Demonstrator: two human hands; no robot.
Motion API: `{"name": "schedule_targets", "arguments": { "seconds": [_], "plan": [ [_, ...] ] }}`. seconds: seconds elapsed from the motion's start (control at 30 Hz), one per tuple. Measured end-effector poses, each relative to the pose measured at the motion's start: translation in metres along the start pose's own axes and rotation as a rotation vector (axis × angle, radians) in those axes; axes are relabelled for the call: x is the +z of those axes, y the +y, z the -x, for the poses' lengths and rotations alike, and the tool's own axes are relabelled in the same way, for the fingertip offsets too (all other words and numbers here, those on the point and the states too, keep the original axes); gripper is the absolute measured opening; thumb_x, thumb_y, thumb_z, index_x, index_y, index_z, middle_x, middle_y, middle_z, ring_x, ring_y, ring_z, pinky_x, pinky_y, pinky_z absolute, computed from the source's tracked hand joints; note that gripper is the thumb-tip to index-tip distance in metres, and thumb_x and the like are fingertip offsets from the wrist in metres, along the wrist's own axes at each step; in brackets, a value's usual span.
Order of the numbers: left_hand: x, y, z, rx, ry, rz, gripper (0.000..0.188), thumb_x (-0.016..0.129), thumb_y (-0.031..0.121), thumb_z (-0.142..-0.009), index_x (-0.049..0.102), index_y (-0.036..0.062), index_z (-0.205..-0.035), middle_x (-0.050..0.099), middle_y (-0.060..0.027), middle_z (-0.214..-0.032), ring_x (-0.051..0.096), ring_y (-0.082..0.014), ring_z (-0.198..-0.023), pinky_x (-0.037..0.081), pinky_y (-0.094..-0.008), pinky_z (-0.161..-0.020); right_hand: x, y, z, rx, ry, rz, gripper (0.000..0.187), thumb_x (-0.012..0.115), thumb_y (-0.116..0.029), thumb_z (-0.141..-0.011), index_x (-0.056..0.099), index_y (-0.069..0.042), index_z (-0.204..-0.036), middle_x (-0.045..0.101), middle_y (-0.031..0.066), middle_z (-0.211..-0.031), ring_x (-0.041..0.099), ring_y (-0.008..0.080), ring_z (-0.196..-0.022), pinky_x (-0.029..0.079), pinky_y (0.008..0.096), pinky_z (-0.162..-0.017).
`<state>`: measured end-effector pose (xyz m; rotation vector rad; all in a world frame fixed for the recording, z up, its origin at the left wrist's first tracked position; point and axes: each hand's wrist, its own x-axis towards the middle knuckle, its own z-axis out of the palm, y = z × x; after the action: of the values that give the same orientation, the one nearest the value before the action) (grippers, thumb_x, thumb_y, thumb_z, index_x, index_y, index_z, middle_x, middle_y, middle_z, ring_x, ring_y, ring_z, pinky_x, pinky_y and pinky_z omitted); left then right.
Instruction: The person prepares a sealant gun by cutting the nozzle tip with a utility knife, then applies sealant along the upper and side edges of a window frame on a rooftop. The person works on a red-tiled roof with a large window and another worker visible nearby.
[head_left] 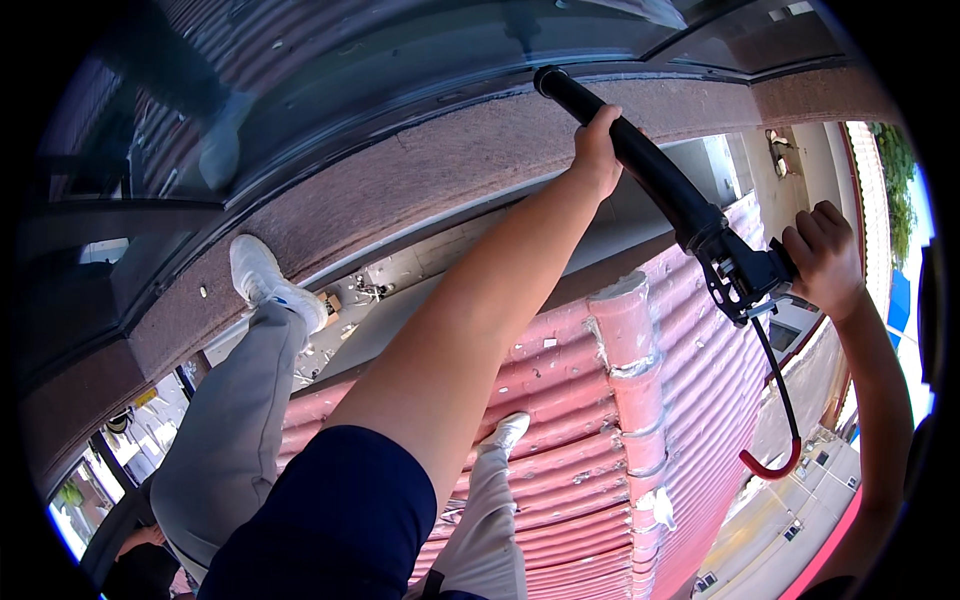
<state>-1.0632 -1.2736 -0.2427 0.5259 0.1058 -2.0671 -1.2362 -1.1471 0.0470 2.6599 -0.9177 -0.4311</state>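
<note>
A black caulking gun (660, 180) slants from the window frame down to the right, its barrel's capped front end at the joint between the frame and the stone sill (430, 150). My left hand (598, 155) is wrapped round the barrel near that front end. At the rear, my right hand (828, 262) is closed on the handle, which its fingers partly hide. Below the trigger parts, a thin rod runs out to a red hooked end (775, 465). Whether anything comes out of the front end cannot be made out.
Dark window glass (330, 60) rises behind the sill. One white shoe (262, 275) rests on the sill; another white shoe (512, 430) is lower, over the red ribbed roof (560, 440). A roof ridge (635, 400) runs beneath. Part of another person (140, 540) shows at lower left.
</note>
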Motion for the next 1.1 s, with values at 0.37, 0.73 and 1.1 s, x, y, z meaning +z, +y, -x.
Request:
{"name": "schedule_targets", "arguments": {
  "seconds": [0.37,0.73,1.1],
  "plan": [
    [-0.005,-0.021,-0.032,0.050,0.086,-0.215,0.057,0.074,0.032,-0.088,0.048,-0.0047,-0.122,0.056,-0.0118,-0.102,0.063,-0.0241,-0.092,0.058,-0.0435,-0.072,0.022,-0.013,0.017,0.163,0.134,0.044,0.036,0.071,-0.017,-0.066,0.064,-0.004,-0.098,0.051,0.0104,-0.078,0.058,0.0319,-0.073,0.048,0.0468,-0.074],
    [-0.006,-0.006,-0.029,-0.023,0.172,-0.616,0.054,0.075,0.036,-0.086,0.057,-0.0031,-0.118,0.064,-0.0146,-0.108,0.068,-0.0245,-0.093,0.058,-0.0416,-0.080,0.052,-0.068,0.056,0.336,-0.001,-0.752,0.078,0.078,-0.043,-0.083,0.055,0.007,-0.139,0.065,0.0179,-0.083,0.064,0.0371,-0.069,0.048,0.0436,-0.065],
    [0.004,0.016,0.001,-0.033,0.072,-0.700,0.056,0.080,0.035,-0.084,0.055,-0.0011,-0.119,0.065,-0.0132,-0.108,0.068,-0.0245,-0.095,0.058,-0.0428,-0.085,0.087,-0.136,0.051,0.706,0.221,-1.064,0.071,0.068,-0.047,-0.093,0.058,0.009,-0.135,0.066,0.0180,-0.082,0.065,0.0228,-0.064,0.050,0.0335,-0.063]
  ]
}}
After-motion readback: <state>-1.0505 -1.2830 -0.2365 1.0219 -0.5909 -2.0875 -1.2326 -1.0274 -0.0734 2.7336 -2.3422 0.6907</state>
